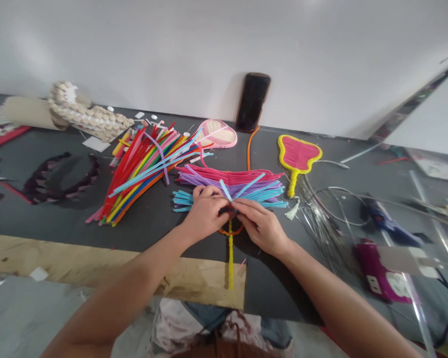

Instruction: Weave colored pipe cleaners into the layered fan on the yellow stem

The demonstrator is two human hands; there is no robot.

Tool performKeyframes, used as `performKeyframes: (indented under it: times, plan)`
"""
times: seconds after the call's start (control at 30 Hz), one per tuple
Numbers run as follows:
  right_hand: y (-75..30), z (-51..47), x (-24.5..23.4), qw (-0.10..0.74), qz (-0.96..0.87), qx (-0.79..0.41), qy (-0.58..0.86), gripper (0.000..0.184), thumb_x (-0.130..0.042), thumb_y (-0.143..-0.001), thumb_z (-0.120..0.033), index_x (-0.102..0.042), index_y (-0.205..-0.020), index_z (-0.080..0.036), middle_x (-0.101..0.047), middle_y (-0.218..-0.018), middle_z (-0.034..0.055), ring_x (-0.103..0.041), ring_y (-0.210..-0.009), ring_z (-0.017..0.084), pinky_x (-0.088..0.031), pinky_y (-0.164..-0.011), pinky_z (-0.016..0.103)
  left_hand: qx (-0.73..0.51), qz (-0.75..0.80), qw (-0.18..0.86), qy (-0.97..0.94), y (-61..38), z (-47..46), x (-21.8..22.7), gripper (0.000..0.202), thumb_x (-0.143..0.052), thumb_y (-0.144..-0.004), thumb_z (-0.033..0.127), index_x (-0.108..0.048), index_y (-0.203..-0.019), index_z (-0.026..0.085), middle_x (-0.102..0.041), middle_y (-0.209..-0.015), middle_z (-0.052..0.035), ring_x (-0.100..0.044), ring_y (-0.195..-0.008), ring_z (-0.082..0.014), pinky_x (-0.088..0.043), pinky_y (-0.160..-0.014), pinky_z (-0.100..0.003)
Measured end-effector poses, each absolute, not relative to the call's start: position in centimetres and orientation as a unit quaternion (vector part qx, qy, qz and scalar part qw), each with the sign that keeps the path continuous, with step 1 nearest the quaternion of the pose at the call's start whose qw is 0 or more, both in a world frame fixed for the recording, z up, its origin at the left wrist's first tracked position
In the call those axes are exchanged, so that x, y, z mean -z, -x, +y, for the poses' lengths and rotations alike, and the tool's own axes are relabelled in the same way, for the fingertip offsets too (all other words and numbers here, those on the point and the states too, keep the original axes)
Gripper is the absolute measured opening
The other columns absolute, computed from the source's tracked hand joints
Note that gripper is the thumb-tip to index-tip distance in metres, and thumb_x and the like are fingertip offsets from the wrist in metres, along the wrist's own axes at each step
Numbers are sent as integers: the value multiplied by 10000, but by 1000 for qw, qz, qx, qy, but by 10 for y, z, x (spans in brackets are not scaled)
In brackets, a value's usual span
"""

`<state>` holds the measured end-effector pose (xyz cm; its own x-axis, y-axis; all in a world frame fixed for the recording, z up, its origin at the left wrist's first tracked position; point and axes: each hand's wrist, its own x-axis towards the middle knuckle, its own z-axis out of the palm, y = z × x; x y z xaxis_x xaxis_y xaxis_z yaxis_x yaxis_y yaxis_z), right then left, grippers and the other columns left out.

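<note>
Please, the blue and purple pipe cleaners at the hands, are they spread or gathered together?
Spread: the blue and purple pipe cleaners fan out to both sides above the left hand and right hand.

The fan of pipe cleaners [227, 177] runs in 3 bands, pink at the top, then purple, then sky blue, above a yellow pipe-cleaner stem [230, 263]. The heap of pipe cleaners [142, 174] beside it mixes red, yellow, pink, orange and blue. The woven paddle [297, 155] has a yellow rim around a ribbed pink centre, and the braid [59, 179] is dark maroon with a zigzag edge.
</note>
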<state>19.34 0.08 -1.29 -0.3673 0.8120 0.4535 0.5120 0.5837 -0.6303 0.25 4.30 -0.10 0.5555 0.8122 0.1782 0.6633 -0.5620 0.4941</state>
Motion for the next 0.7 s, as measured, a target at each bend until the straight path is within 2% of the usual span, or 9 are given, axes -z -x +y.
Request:
performKeyframes:
  times: [0.2, 0.37, 0.47, 0.53, 0.63, 0.7]
  plan:
    - [-192, 0, 8, 401, -801, -214, 389, 305, -450, -955, -140, -614, -1193, -238, -668, -1210, 86, -630, -1125, 165, -540, -955, 343, -213, 426, 172, -862, -2, 42, 4, 163, -570, -879, 288, -722, -885, 230, -729, -920, -8, -558, -1032, -222, -249, -938, -432]
    - [-194, 2, 12, 407, -745, -227, 477, 207, -479, -932, -172, -640, -1046, -234, -706, -1041, 60, -678, -947, 171, -565, -859, 342, -209, 425, 183, -862, -1, 43, 4, 180, -563, -919, 330, -723, -908, 246, -739, -956, 3, -557, -1056, -212, -249, -937, -413]
    - [-195, 2, 19, 393, -694, -319, 512, 248, -493, -923, -223, -624, -1134, -225, -714, -970, 49, -685, -733, 144, -587, -677, 292, -215, 406, 177, -871, 1, 45, 5, 213, -544, -943, 352, -718, -900, 237, -740, -949, -6, -559, -1042, -209, -236, -944, -415]
    - [-195, 2, 23, 403, -651, -390, 511, 330, -502, -925, -271, -575, -1245, -235, -710, -1042, 63, -677, -683, 129, -578, -605, 269, -227, 391, 166, -876, 1, 45, 6, 220, -544, -946, 362, -719, -892, 241, -738, -932, -6, -561, -1022, -204, -233, -943, -415]
    - [-195, 3, 23, 440, -608, -469, 466, 513, -545, -907, -322, -425, -1404, -278, -640, -1263, 95, -678, -720, 121, -590, -656, 294, -241, 379, 153, -881, 1, 45, 8, 217, -559, -938, 370, -720, -873, 240, -732, -903, -7, -565, -1009, -200, -238, -940, -413]
    - [-195, 4, 20, 452, -590, -503, 441, 567, -578, -889, -339, -389, -1422, -290, -625, -1284, 96, -671, -725, 118, -591, -674, 304, -244, 377, 149, -881, 1, 45, 8, 211, -559, -939, 363, -718, -877, 239, -728, -891, -8, -567, -1003, -198, -240, -938, -413]
